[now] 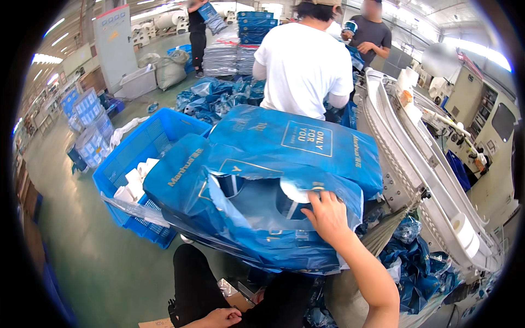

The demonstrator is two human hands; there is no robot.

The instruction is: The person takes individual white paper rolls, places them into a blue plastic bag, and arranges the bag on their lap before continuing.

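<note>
A large blue plastic package (262,218) lies in front of me with its film torn open. Through the tear show two paper rolls in blue wrappers, one to the left (229,185) and one to the right (291,199). My right hand (328,216) reaches into the opening, its thumb and fingers on the right edge of the right roll. Low in the view, my left hand (221,317) rests by my leg with its fingers curled in and nothing seen in them. Behind the torn package lies another blue package (301,139), its film whole where it shows.
A blue crate (117,158) with white rolls stands at the left. To the right curves a metal conveyor (404,147) carrying a white roll (464,228). Crumpled blue film (415,268) lies below it. A person in a white shirt (306,65) stands just ahead.
</note>
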